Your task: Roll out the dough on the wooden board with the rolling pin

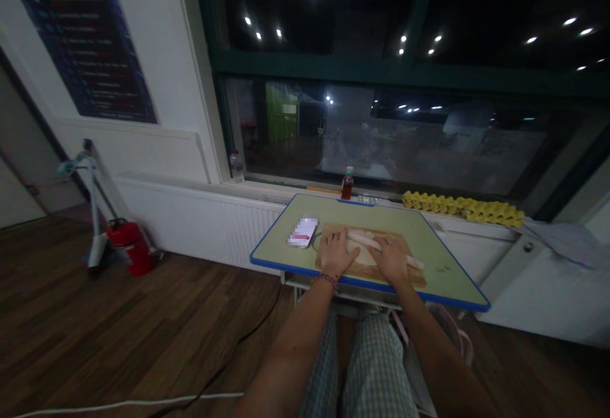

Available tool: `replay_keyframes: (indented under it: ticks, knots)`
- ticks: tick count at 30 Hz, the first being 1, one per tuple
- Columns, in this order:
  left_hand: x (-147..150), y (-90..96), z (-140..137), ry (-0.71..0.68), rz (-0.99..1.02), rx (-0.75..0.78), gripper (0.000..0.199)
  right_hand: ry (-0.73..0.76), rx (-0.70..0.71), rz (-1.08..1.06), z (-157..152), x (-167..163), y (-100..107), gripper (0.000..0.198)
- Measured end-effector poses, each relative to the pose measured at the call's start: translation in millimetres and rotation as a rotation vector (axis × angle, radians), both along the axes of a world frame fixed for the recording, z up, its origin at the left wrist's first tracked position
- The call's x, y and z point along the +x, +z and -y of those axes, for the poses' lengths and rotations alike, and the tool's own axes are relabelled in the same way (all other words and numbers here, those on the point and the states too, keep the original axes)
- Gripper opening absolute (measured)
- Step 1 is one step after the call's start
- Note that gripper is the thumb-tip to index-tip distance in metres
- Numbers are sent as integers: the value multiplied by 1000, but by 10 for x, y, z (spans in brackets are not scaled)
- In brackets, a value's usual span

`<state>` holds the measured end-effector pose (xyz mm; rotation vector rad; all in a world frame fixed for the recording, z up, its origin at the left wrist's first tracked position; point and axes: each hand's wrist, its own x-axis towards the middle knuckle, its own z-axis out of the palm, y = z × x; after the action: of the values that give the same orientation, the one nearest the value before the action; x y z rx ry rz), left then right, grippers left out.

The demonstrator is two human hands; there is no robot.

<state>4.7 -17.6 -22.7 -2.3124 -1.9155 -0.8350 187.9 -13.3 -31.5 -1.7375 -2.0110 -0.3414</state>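
Observation:
A wooden board [417, 278] lies on the small table, with a flat round of pale dough [363, 257] on it. Across the dough runs a light wooden rolling pin [361, 238], slanting down to the right. My left hand [337, 254] rests flat on the dough's left side, thumb spread and fingertips by the pin's upper left end. My right hand [391, 259] lies over the middle of the pin, fingers bent around it. Part of the pin and dough is hidden beneath my hands.
Left of the board lies a lit phone [303, 232] on the blue-edged table [452, 273]. Behind stand a bottle of reddish liquid [347, 184], a yellow egg tray [462, 207] and a clear bottle [237, 167]. A red fire extinguisher [131, 248] stands on the floor; cables trail nearby.

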Motion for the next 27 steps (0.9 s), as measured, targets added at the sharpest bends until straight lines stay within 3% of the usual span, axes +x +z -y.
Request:
replay_keyframes:
  ticks: [5, 12, 17, 20, 23, 25, 27]
  knots:
    - [-1, -14, -11, -21, 8, 17, 66, 6, -13, -13, 1, -9, 8, 37]
    - [0, 32, 47, -75, -47, 147, 50, 268, -63, -11, -18, -46, 53, 32]
    - [4, 43, 58, -160, -71, 124, 42, 333, -50, -111, 15, -74, 66, 33]
    - [6, 70, 65, -156, -56, 118, 37, 211, 34, -128, 29, -78, 67, 35]
    - [10, 113, 75, -134, -29, 109, 38, -56, 128, -95, 15, -70, 51, 37]
    - [13, 138, 83, -123, -24, 112, 40, -167, 122, -56, 1, -65, 36, 40]
    - [16, 158, 88, -122, -26, 118, 40, -182, 91, 5, -6, -67, 26, 43]
